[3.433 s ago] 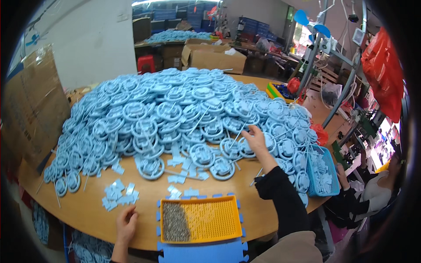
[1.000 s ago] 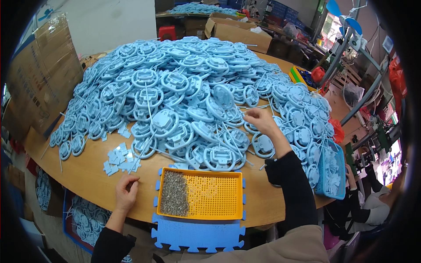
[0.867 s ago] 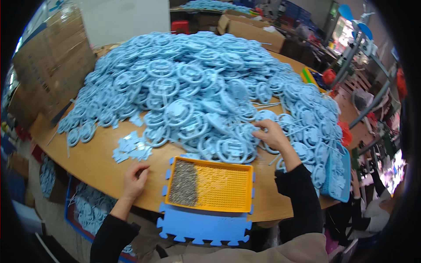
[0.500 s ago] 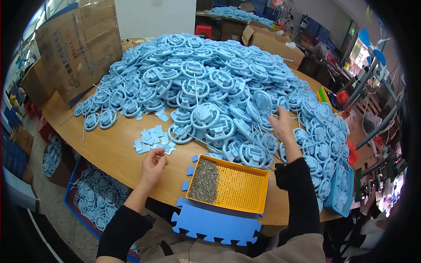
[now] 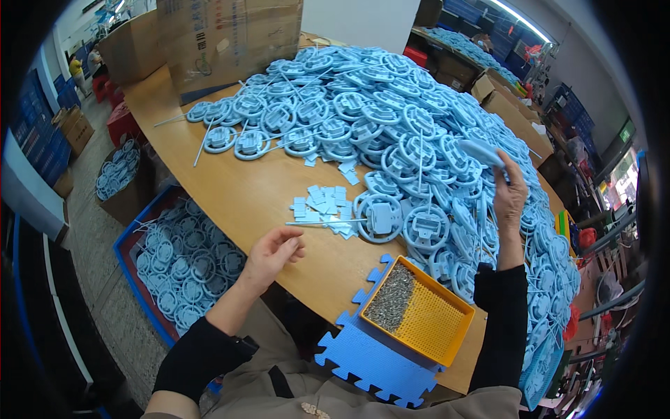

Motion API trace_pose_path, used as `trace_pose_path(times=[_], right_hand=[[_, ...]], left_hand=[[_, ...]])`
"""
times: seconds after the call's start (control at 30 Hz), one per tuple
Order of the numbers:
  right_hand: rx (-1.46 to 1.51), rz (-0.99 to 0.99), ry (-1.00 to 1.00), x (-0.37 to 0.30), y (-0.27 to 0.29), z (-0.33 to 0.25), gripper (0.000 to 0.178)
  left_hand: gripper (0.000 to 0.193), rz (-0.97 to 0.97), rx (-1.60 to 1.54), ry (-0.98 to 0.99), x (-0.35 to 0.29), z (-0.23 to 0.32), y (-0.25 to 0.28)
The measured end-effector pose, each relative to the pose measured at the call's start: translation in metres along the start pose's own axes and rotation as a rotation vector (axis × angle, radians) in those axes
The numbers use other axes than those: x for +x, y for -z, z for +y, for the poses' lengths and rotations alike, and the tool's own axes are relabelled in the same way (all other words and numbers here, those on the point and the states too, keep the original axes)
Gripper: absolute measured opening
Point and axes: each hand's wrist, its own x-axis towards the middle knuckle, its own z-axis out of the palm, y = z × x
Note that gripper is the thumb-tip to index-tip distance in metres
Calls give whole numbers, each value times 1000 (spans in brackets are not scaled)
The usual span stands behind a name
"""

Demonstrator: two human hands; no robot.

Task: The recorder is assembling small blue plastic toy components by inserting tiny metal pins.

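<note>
My right hand [image 5: 511, 192] is raised over the right side of a big heap of light-blue ring-shaped plastic parts [image 5: 419, 122]. It grips one such ring-shaped part [image 5: 481, 151], seen nearly edge-on. My left hand [image 5: 273, 257] hovers near the table's front edge with curled fingers and the thumb against them; whether anything is inside is hidden. Just beyond it lie small light-blue square plates [image 5: 322, 201] in a loose pile. A ring-shaped part with a thin rod [image 5: 328, 222] reaches toward the left hand. Between my arms sits a yellow tray [image 5: 440, 314] with small metal pieces, probably screws [image 5: 392, 300].
Under the tray is a blue foam mat [image 5: 377, 357] with jigsaw edges. A blue-rimmed bin [image 5: 132, 269] of similar parts stands below the table at left. Cardboard boxes [image 5: 237, 42] rise at the table's back left. A light-blue basket [image 5: 537, 373] is at the right edge.
My right hand has taken hold of a ring-shaped part and lifted it from the heap. The view has turned, so the table and tray appear shifted and tilted. My left hand stays curled.
</note>
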Motion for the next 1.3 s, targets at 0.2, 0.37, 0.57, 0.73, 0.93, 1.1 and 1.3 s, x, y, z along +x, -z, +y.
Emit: trace_pose_path(times=[0.2, 0.37, 0.57, 0.73, 0.93, 1.1, 1.3], right_hand=[[60, -556, 716, -60, -114, -188, 37], [-14, -449, 610, -68, -182, -199, 57], [-359, -976, -1, -71, -260, -142, 39], [-390, -1027, 29, -89, -283, -130, 19], [-36, -676, -214, -76, -253, -132, 16], [740, -958, -360, -78, -222, -227, 16], [554, -688, -225, -102, -197, -245, 30]], left_hand=[[59, -359, -804, 189, -7, 20, 4], [56, -83, -741, 48, -43, 3, 69], [49, 81, -842, -19, -69, -10, 112], [46, 128, -866, -36, -72, -7, 114], [43, 52, -810, -33, -15, 10, 100], [39, 21, -758, -20, 7, 31, 73], [45, 37, -612, -176, 2, 34, 44]])
